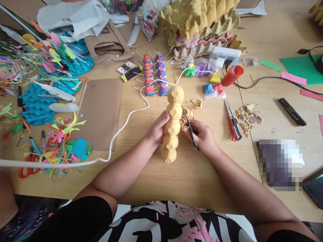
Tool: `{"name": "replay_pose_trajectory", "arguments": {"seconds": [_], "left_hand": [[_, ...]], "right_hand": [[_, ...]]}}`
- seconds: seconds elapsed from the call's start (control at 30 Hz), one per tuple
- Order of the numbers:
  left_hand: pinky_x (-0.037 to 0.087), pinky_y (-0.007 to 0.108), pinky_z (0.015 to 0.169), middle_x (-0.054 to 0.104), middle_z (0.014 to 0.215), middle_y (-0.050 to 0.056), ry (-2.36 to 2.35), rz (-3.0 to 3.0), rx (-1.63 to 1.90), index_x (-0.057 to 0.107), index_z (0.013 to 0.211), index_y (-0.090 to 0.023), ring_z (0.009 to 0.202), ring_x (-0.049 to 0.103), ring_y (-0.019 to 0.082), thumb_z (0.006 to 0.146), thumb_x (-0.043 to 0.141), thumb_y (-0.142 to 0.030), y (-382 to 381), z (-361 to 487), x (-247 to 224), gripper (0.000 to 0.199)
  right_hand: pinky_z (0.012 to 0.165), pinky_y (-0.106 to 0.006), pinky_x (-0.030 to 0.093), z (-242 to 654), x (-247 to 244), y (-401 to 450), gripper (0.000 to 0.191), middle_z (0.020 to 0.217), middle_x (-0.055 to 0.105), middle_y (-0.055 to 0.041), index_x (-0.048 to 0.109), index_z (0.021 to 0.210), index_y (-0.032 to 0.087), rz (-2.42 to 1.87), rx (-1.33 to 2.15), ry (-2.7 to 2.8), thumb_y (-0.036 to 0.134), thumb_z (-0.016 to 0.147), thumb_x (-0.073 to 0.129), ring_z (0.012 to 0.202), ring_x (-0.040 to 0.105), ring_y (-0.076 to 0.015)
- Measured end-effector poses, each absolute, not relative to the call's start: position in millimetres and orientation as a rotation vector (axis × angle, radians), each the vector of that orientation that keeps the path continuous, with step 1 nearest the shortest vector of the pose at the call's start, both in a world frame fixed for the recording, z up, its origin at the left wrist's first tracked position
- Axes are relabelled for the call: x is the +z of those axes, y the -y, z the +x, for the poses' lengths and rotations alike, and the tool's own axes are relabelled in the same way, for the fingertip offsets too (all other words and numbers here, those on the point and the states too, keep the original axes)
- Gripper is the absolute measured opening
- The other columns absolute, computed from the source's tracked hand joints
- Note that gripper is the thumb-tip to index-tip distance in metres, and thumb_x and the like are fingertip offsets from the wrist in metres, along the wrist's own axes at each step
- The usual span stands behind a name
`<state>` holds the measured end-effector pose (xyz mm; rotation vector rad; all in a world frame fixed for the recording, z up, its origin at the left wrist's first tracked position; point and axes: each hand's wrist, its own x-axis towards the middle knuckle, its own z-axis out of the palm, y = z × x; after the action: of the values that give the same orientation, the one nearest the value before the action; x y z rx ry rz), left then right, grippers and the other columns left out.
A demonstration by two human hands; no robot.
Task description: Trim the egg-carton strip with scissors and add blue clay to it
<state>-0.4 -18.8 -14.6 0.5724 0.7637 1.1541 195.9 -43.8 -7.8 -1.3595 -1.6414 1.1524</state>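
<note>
My left hand [159, 127] grips a yellow strip of egg carton [173, 124] by its left side, holding it lengthwise above the table with its row of cups turned up. In my right hand [202, 136] is a pair of dark-handled scissors [192, 131], fingers wrapped round the handles. The scissors' blades lie along the strip's right edge near its upper half; whether they are cutting cannot be made out. Torn carton scraps [196, 103] lie on the table just beyond and under my right hand.
Painted red and purple carton figures [158, 72] with pins stand ahead, a white cable [131, 112] crossing by them. A red utility knife [232, 122] lies right. Stacked egg trays [202, 20] are at the back. Colourful paper scraps [63, 141] and a cardboard sheet [101, 114] lie left.
</note>
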Motion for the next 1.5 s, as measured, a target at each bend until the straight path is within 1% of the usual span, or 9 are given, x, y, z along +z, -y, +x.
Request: {"name": "replay_pose_trajectory", "arguments": {"seconds": [0.17, 0.3, 0.47, 0.73, 0.93, 1.03, 1.17, 1.3, 1.5], "left_hand": [[0.054, 0.037, 0.071, 0.076, 0.085, 0.003, -0.776, 0.61, 1.194, 0.076, 0.092, -0.026, 0.076, 0.07, 0.024, 0.074, 0.094, -0.063, 19.7, 3.3, -11.8, 0.045], [0.054, 0.038, 0.075, 0.079, 0.091, 0.003, -0.741, 0.661, 1.228, 0.078, 0.098, -0.029, 0.08, 0.072, 0.025, 0.075, 0.095, -0.061, 20.8, 5.9, -13.3, 0.043], [0.052, 0.041, 0.079, 0.078, 0.091, 0.005, -0.801, 0.683, 1.246, 0.076, 0.094, -0.026, 0.085, 0.075, 0.029, 0.076, 0.094, -0.06, 22.7, 7.2, -14.7, 0.043], [0.056, 0.046, 0.082, 0.078, 0.088, 0.005, -0.847, 0.665, 1.221, 0.073, 0.089, -0.029, 0.093, 0.078, 0.034, 0.077, 0.093, -0.053, 22.5, 7.2, -10.8, 0.034], [0.051, 0.034, 0.067, 0.076, 0.082, 0.0, -0.833, 0.632, 1.227, 0.072, 0.088, -0.027, 0.07, 0.069, 0.021, 0.075, 0.096, -0.048, 22.2, 6.3, -10.5, 0.034], [0.049, 0.029, 0.063, 0.074, 0.08, 0.0, -0.781, 0.561, 1.242, 0.072, 0.087, -0.024, 0.066, 0.067, 0.016, 0.078, 0.096, -0.042, 21.4, 7.1, -11.0, 0.032], [0.048, 0.027, 0.06, 0.074, 0.08, 0.0, -0.751, 0.488, 1.26, 0.071, 0.087, -0.022, 0.064, 0.065, 0.015, 0.087, 0.091, -0.036, 19.1, 6.6, -10.5, 0.024], [0.047, 0.028, 0.06, 0.073, 0.08, 0.003, -0.748, 0.441, 1.202, 0.074, 0.092, -0.021, 0.064, 0.064, 0.017, 0.094, 0.082, -0.043, 16.7, 3.0, -9.7, 0.024], [0.052, 0.037, 0.067, 0.07, 0.075, 0.005, -0.766, 0.429, 1.078, 0.076, 0.09, -0.027, 0.068, 0.066, 0.024, 0.098, 0.072, -0.057, 16.0, -1.1, -12.7, 0.031]], "right_hand": [[0.062, -0.029, 0.035, 195.5, -3.9, 47.0, 0.05, 0.075, 0.055, 0.0018, 0.066, 0.096, 0.022, -1.296, 1.257, 1.602, 0.071, 0.09, 0.078, 0.069, 0.047, -0.0154], [0.061, -0.028, 0.033, 193.5, -0.9, 46.2, 0.053, 0.073, 0.05, 0.0037, 0.065, 0.093, 0.022, -1.237, 1.358, 1.523, 0.072, 0.088, 0.08, 0.066, 0.041, -0.0132], [0.061, -0.028, 0.035, 191.5, 2.8, 43.9, 0.056, 0.074, 0.05, 0.0043, 0.063, 0.09, 0.021, -1.191, 1.466, 1.445, 0.072, 0.083, 0.084, 0.065, 0.04, -0.0121], [0.063, -0.028, 0.034, 195.2, -6.6, 43.4, 0.05, 0.076, 0.052, 0.0026, 0.061, 0.088, 0.022, -1.261, 1.404, 1.538, 0.069, 0.089, 0.08, 0.069, 0.045, -0.0138], [0.059, -0.028, 0.03, 199.6, -5.5, 40.8, 0.051, 0.069, 0.047, 0.0034, 0.06, 0.082, 0.022, -1.358, 1.28, 1.66, 0.07, 0.091, 0.076, 0.065, 0.04, -0.0134], [0.06, -0.028, 0.033, 200.6, -4.6, 40.0, 0.051, 0.069, 0.052, 0.002, 0.063, 0.084, 0.022, -1.398, 1.226, 1.684, 0.071, 0.09, 0.075, 0.066, 0.044, -0.0145], [0.061, -0.029, 0.033, 200.0, -7.0, 40.0, 0.047, 0.07, 0.052, 0.0018, 0.064, 0.088, 0.022, -1.416, 1.162, 1.645, 0.067, 0.09, 0.075, 0.067, 0.046, -0.0151], [0.063, -0.029, 0.034, 199.8, -9.5, 39.7, 0.041, 0.07, 0.053, 0.0024, 0.063, 0.09, 0.022, -1.421, 1.134, 1.594, 0.062, 0.094, 0.073, 0.066, 0.047, -0.0144], [0.063, -0.029, 0.035, 200.4, -7.1, 42.7, 0.043, 0.073, 0.055, 0.0024, 0.064, 0.1, 0.023, -1.386, 1.067, 1.697, 0.065, 0.094, 0.072, 0.067, 0.049, -0.0153]]}}
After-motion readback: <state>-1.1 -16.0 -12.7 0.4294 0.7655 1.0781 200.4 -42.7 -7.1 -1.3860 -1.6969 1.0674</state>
